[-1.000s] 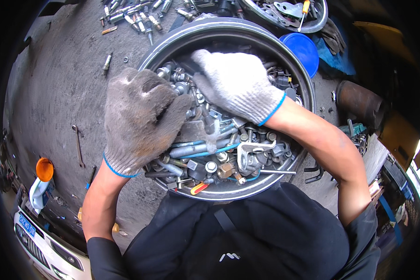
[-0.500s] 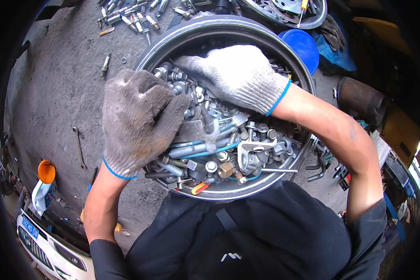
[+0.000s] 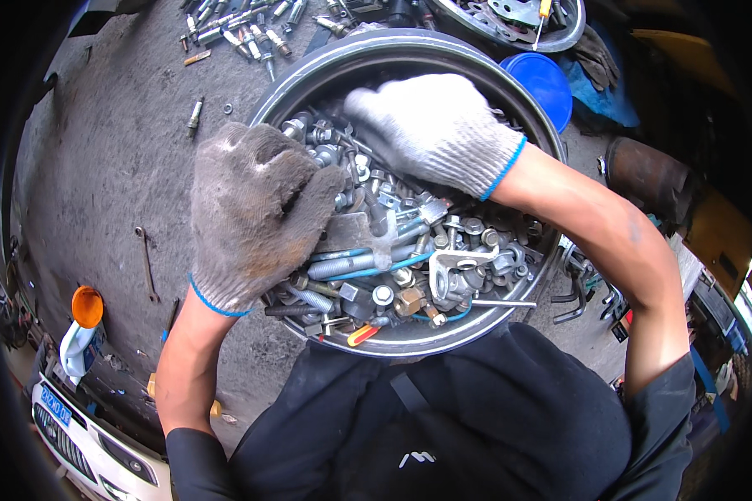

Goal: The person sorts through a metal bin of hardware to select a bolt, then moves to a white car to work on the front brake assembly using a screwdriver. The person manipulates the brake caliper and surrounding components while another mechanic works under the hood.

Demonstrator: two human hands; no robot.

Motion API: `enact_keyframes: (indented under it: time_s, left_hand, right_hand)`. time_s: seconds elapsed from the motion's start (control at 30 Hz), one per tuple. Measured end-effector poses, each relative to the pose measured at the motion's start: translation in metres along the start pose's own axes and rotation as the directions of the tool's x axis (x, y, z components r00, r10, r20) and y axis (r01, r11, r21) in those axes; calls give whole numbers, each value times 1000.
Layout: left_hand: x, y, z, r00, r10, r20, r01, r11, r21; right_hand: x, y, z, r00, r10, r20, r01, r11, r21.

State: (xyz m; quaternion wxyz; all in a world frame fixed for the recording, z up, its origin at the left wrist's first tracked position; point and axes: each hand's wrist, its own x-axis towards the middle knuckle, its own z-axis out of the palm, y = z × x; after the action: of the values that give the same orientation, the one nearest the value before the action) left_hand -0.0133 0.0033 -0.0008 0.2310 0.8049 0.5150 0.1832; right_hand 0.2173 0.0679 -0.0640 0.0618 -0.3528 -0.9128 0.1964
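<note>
A round metal wheel-rim-like bin (image 3: 418, 342) holds a mixed pile of bolts, nuts, washers and brackets (image 3: 384, 250). My left hand (image 3: 259, 209), in a dirty grey knit glove, rests over its left rim with curled fingers; what they hold is hidden. My right hand (image 3: 434, 129), in a whiter glove with blue cuff, reaches into the upper right of the pile, fingers bent down among the hardware and blurred at the tips. A pale bent bracket (image 3: 459, 260) and a threaded stud (image 3: 332, 268) lie on top below my hands.
Spark plugs (image 3: 251, 42) lie scattered beyond the bin, beside a basin of parts (image 3: 572, 37). A blue lid (image 3: 543, 88) and rusty cylinder (image 3: 647, 175) sit right. A wrench (image 3: 147, 263), funnel (image 3: 86, 306) and white car front (image 3: 100, 451) are left.
My right hand and forearm have shifted up and to the right since a second ago, the fingertips moving left and back within the pile. My left hand has barely moved.
</note>
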Motion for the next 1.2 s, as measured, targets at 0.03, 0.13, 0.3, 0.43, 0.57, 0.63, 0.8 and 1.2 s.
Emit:
enact_keyframes:
  time_s: [0.03, 0.13, 0.3, 0.43, 0.57, 0.63, 0.8, 1.2]
  left_hand:
    - [-1, -1, 0, 1000, -3, 12, 3, 1000, -3]
    - [-2, -2, 1, 1000, 0, 3, 0, 1000, 10]
    - [1, -2, 3, 1000, 11, -8, -11, 1000, 24]
    - [1, 0, 3, 1000, 4, -2, -4, 1000, 29]
    - [1, 0, 2, 1000, -11, 3, 11, 1000, 28]
    - [1, -1, 2, 1000, -4, 12, 4, 1000, 27]
    - [1, 0, 2, 1000, -5, 14, 5, 1000, 23]
    - [1, -2, 1, 1000, 0, 11, 0, 1000, -16]
  right_hand:
    - [-2, 0, -1, 997, 11, -70, -16, 997, -77]
    - [-8, -4, 2, 986, 137, -97, -142, 988, -54]
    - [4, -9, 19, 974, 98, -203, -83, 993, 84]
    - [16, 4, 22, 985, 173, 15, -171, 953, 249]
    - [23, 10, 16, 992, 116, 58, -129, 930, 344]
    - [26, 5, 12, 983, 124, 133, -161, 933, 321]
    - [36, -7, -5, 949, 95, 301, -159, 968, 194]
    - [-29, -4, -113, 821, 197, 536, -300, 947, 112]
